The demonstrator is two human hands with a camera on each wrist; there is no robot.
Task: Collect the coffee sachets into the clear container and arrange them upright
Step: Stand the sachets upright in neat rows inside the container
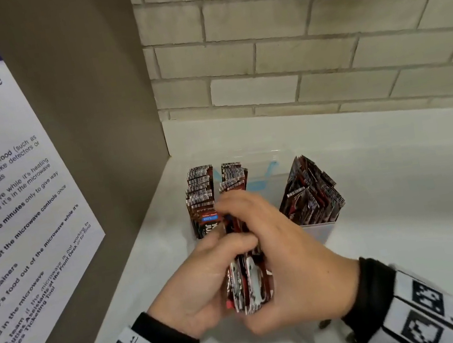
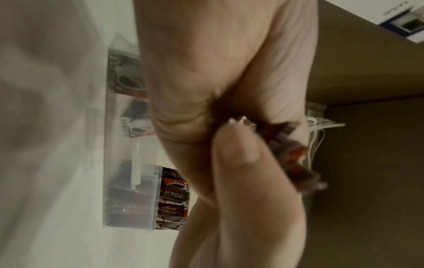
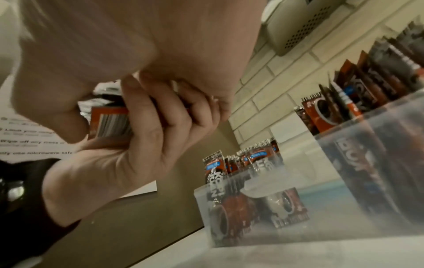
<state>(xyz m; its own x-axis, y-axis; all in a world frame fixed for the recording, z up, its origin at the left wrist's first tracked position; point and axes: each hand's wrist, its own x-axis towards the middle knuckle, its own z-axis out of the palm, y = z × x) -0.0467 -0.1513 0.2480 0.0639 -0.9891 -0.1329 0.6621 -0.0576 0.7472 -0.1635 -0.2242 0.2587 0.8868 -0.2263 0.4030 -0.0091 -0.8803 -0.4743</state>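
Observation:
Both hands hold one bundle of coffee sachets [image 1: 248, 286] above the white counter, in front of the containers. My left hand [image 1: 206, 278] grips the bundle from the left, and my right hand [image 1: 277, 240] wraps it from the right and over the top. The right wrist view shows the left hand's fingers [image 3: 146, 136] curled round the bundle [image 3: 110, 123]. Behind the hands stands the clear container [image 1: 274, 151] with two rows of upright sachets [image 1: 201, 196]. The same container [image 3: 201, 199] appears low in the right wrist view. A blurred sachet edge [image 2: 291, 157] pokes past the thumb in the left wrist view.
A second clear tub [image 1: 318, 234] to the right holds leaning sachets [image 1: 309, 194]. A brown cabinet panel [image 1: 94, 133] with a paper notice [image 1: 2, 206] walls off the left. A brick wall [image 1: 319, 52] closes the back. White counter [image 1: 414, 186] stretches to the right.

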